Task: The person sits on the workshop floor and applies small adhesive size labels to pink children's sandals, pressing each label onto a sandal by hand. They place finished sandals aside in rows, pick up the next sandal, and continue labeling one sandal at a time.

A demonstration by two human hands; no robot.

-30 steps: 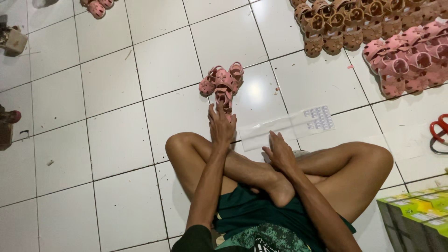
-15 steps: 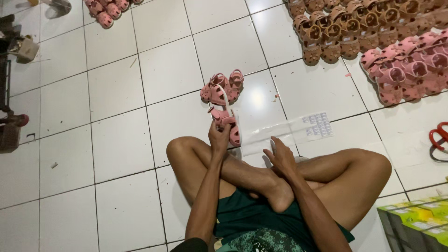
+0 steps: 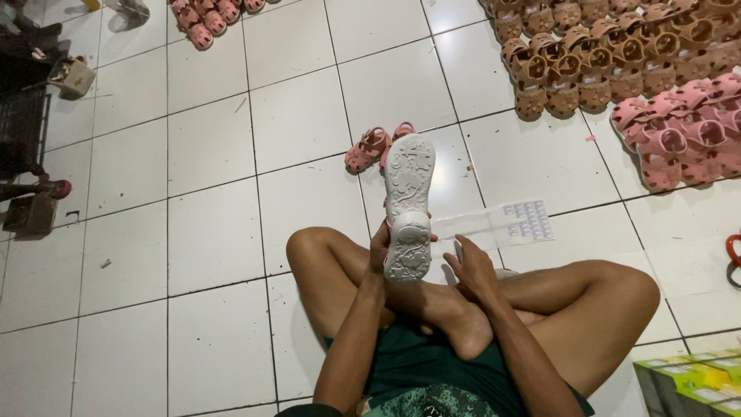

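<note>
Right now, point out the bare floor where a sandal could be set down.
The tiles left of the bent knee lie bare out to the dark clutter at the wall. A bare patch also runs between the pink sandal pair and the pink sandals at the top. Crowded: the brown sandals and pink sandals on the right, and the sticker sheet ahead.

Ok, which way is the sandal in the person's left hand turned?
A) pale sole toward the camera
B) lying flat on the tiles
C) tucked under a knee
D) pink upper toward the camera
A: the left hand holds the sandal up with its whitish treaded sole facing the head camera.
</note>
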